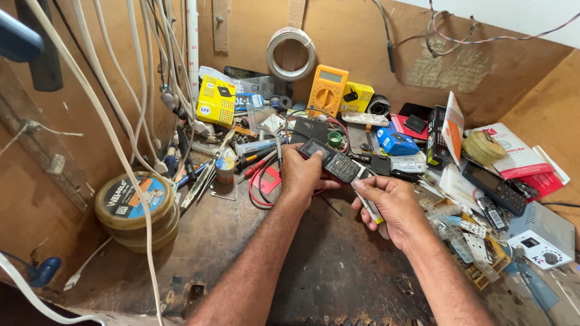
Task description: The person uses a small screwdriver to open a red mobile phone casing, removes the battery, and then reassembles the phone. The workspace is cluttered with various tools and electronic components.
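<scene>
My left hand (300, 175) grips a small black keypad phone (334, 162), held tilted with its keypad facing up above the workbench. My right hand (389, 204) is just right of the phone and holds a thin white and yellow tool (370, 205), its upper end touching the phone's lower right end. Both forearms reach in from the bottom of the view. Red and black wires (260, 187) lie under my left hand.
A dark worn bench (326, 265) is boxed in by wooden walls. Stacked round tins (136, 208) sit left, a yellow multimeter (327, 90) at the back, a blue box (396, 143), remotes (495, 190) and a white meter box (541, 235) right. White cables (106, 121) hang left.
</scene>
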